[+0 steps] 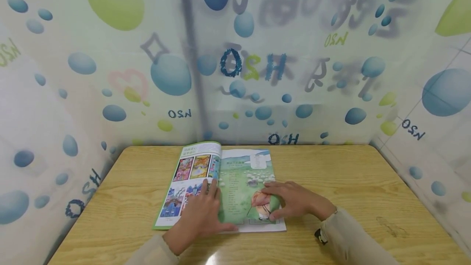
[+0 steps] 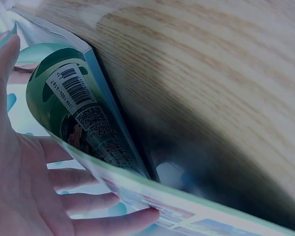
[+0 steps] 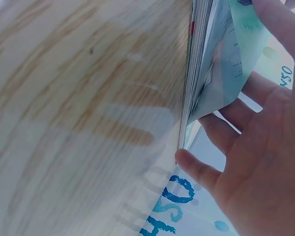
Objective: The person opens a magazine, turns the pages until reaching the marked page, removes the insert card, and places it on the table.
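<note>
Hands of one person, left (image 1: 202, 214) and right (image 1: 294, 201), rest on a magazine (image 1: 232, 187) spread on the wood-grained bench (image 1: 349, 175), somewhat left of the bench's middle. At left, the left hand is released, its fingers extended over the near part of the left page (image 1: 196, 150) and its thumb pointing right toward the right page. This page carries coloured pictures beneath a green heading; as the left wrist view shows, it bows upward, revealing a green cover with a barcode label (image 2: 71, 86). To its right lies the right page (image 1: 235, 205), a green meadow scene with white shapes and a column of text. Farther right, the right hand, also released, touches that page's outer edge with loose fingers, partly covering a printed figure (image 1: 261, 203). Beyond the bench hangs a curtain (image 1: 257, 101) with blue and green drops and reversed "H2O" lettering.
</note>
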The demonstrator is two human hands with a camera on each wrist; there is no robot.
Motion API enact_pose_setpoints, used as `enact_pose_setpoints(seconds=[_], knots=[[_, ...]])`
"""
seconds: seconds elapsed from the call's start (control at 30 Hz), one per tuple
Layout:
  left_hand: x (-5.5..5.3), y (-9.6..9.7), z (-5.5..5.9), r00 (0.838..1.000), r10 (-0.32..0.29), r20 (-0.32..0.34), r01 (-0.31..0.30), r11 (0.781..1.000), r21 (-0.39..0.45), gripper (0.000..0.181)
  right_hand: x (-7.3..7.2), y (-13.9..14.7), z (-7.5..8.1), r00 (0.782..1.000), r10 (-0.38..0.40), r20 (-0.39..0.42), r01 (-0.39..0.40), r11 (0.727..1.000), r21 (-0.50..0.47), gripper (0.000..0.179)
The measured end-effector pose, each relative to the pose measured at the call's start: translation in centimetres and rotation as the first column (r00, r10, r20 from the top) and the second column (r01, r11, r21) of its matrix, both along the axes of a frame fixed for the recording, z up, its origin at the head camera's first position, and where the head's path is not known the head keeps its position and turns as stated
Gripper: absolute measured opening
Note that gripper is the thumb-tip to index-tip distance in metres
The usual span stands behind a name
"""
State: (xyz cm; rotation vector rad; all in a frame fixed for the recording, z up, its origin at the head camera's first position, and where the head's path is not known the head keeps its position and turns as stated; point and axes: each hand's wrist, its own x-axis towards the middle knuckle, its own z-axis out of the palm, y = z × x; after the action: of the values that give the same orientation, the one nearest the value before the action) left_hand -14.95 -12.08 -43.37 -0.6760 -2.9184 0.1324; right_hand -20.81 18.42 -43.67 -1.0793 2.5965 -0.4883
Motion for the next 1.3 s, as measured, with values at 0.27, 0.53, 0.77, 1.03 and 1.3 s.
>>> enact_pose_setpoints(seconds=[0.27, 0.53, 0.77, 1.03, 1.3], knots=[[0.0, -0.1, 0.0, 1.000, -0.016, -0.018, 0.017, 1.000, 0.026, 0.119, -0.1, 0.2, 0.7, 1.000, 0.002, 0.027, -0.002, 1.000, -0.030, 0.083], [-0.1, -0.3, 0.2, 0.999, -0.033, -0.031, 0.033, 0.999, -0.002, 0.113, -0.1, 1.1, 1.9, 0.993, -0.075, 0.087, 0.081, 0.994, -0.072, 0.080], [-0.3, -0.5, 0.8, 0.999, -0.039, -0.022, 0.039, 0.999, -0.008, 0.099, -0.5, 1.7, 2.0, 0.979, -0.192, 0.063, 0.199, 0.970, -0.142, 0.057], [-0.6, -0.8, 0.6, 0.988, -0.089, -0.127, 0.088, 0.996, -0.017, 0.093, -0.6, 2.0, 1.7, 0.979, -0.198, 0.046, 0.203, 0.967, -0.157, 0.059], [-1.0, -0.8, 0.5, 0.964, -0.130, -0.231, 0.134, 0.991, 0.001, 0.095, -0.8, 2.2, 1.8, 0.967, -0.251, 0.050, 0.255, 0.963, -0.088, 0.067]])
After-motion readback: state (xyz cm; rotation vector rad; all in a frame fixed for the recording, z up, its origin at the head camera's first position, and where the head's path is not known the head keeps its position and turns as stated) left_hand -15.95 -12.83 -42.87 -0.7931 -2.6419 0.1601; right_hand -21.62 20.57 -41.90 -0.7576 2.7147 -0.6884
